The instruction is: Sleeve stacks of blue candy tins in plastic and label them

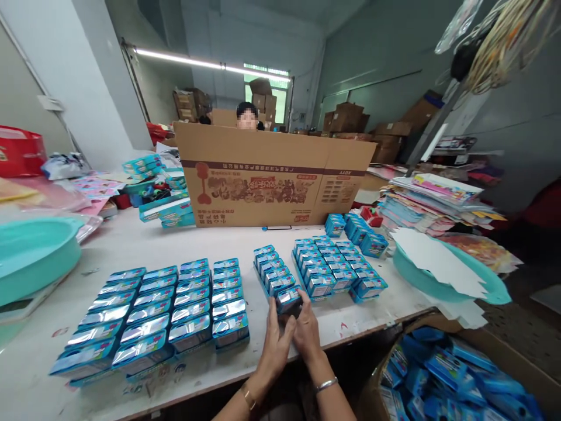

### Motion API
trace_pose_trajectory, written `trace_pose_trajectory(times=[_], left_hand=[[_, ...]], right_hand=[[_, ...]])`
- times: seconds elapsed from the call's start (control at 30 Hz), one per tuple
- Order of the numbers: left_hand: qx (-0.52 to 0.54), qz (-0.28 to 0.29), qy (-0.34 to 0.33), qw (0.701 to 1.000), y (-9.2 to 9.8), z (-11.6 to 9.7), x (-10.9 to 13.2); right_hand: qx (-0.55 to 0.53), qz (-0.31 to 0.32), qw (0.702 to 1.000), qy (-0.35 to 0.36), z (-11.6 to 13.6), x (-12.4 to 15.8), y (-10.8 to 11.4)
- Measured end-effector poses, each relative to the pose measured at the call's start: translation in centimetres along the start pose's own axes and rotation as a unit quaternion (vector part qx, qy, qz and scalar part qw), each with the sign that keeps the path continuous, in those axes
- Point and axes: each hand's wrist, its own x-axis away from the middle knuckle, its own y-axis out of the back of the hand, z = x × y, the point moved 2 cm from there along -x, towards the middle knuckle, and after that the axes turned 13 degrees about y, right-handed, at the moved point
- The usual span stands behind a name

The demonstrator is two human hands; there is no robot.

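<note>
At the table's front edge, my left hand (277,339) and my right hand (307,326) meet around the near end of a short row of small boxes. Between their fingers is a small blue box (289,296) with a shiny top, and both hands are closed on its sides. Its lower front is hidden by my fingers and thumbs. More blue boxes (272,272) stand behind it in a narrow tray. To the right is a wider block of boxes (326,263) in several rows. On the left, several longer rows of the same boxes (149,316) stand side by side.
A large brown carton (263,146) stands across the back, with a person behind it. Turquoise basins sit left (39,251) and right (491,286), the right one topped with white sheets (433,257). Below, an open carton holds loose blue boxes (451,368).
</note>
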Motion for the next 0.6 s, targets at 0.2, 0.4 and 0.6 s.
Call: trace_pose_trajectory(times=[0.2,0.4,0.6], left_hand=[[0.023,0.026,-0.007,0.999,-2.0,-2.3,-3.3],[0.012,0.091,0.061,0.994,1.4,-1.0,-2.0],[-0.034,0.108,0.052,0.992,5.5,3.4,4.2]], right_hand=[[0.062,-0.052,0.996,-0.029,0.3,0.2,0.5],[0.111,-0.085,0.99,-0.034,3.0,4.4,1.3],[0.035,-0.032,0.993,-0.104,7.6,10.4,6.6]])
